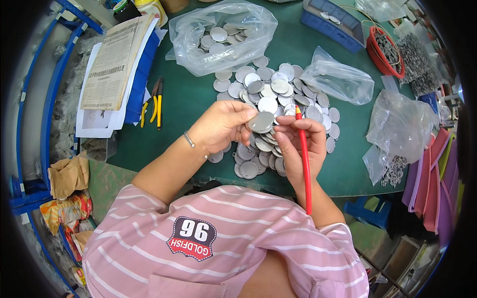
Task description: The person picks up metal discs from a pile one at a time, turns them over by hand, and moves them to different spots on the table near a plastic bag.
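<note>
1. The left hand (222, 128) pinches a grey disc (261, 122) between thumb and fingers, in front of the person and above the heap. Perhaps more than one disc is in this grip; the overlap does not let me count.

2. The right hand (293, 153) holds a red pencil (304, 166), its fingers closed around the shaft and the tip pointing away from the body. The thumb is just beside the discs; I cannot tell whether it touches them.

3. Below and beyond the hands, the loose pile of discs (268, 104) is spread over the green table (191, 92). They lie in many directions, overlapping, with no rows. I judge that sorting or checking here is well under way at most, and a large share is left.

4. Behind the pile, the open clear plastic bag (186, 37) contains a smaller group of discs. The blue tray (330, 32), farther to the right, has only a few. These may be parts set apart, but I cannot tell if they are finished or waiting.

5. The flat clear bag (343, 79), at the right edge of the pile, covers some table surface; I see no discs clearly inside it.

6. No pencil mark can be read on the discs, so the exact number done stays unknown to me.
</note>
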{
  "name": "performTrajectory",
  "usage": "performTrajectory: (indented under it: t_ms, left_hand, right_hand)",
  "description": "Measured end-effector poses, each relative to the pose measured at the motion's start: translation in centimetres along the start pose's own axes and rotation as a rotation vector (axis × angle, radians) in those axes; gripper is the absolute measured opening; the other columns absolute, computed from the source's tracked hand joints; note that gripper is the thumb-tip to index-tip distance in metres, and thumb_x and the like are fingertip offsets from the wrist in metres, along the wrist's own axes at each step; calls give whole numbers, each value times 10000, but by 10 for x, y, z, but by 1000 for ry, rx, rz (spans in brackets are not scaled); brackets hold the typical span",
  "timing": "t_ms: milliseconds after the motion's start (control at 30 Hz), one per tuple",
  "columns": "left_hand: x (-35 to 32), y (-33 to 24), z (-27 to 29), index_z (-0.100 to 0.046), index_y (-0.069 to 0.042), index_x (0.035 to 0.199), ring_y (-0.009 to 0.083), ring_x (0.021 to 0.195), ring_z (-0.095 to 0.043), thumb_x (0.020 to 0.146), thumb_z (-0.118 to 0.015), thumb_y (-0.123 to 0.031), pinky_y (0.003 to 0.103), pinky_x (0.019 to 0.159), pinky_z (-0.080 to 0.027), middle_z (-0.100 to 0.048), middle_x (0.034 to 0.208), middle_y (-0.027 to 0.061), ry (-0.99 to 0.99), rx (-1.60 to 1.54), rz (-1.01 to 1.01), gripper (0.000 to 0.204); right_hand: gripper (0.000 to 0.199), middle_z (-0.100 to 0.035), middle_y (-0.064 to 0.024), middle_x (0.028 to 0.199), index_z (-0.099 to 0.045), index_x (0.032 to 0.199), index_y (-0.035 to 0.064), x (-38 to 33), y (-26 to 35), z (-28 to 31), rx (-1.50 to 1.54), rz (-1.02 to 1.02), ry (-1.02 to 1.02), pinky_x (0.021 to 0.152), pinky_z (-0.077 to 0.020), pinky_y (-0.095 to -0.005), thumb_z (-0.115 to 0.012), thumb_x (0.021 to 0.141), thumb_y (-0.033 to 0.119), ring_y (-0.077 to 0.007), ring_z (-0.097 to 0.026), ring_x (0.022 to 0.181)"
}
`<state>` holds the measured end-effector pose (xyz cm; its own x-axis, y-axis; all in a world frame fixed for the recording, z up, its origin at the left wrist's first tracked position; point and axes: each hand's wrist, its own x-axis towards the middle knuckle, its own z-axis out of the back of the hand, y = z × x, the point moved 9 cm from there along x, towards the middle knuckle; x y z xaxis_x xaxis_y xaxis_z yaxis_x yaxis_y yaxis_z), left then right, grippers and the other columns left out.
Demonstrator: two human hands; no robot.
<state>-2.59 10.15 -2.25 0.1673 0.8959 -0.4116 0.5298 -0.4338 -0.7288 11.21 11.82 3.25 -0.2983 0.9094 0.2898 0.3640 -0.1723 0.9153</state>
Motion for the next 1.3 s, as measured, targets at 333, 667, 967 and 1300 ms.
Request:
performTrajectory:
  t_ms: [333,667,967,1300]
  left_hand:
    - [-1,39,-11,-582,-7,834,68,498,-447,848,-567,-223,236,453,-445,-475,646,-2,105,-128,228,217]
    - [3,-11,2,-575,-13,870,105,551,-573,851,-549,-141,232,477,-490,-591,703,42,90,-152,-4,131]
    - [-18,-110,56,-583,19,954,165,773,-621,831,-585,-190,272,688,-492,-634,900,111,-297,620,-368,242]
    - [-40,-34,83,-505,-8,842,252,708,-538,568,-768,-110,329,626,-444,-523,740,102,-317,1589,-206,393]
  right_hand:
    - [322,-571,-137,971,-425,997,17,-1,-1,-5,-74,46,66,735,-469,-231,-585,754,-119,-116,-556,809]
    - [251,-573,-149,1007,-431,996,27,1,2,2,-87,60,-21,747,-458,-222,-545,801,-82,-127,-557,828]
    - [146,-591,-164,951,-440,978,14,-3,-5,14,-42,-16,-73,705,-488,-237,-492,849,-28,-118,-572,766]
    - [127,-599,-150,928,-454,956,10,-4,-14,9,-58,-106,-14,699,-476,-222,-491,844,-37,-105,-565,742]
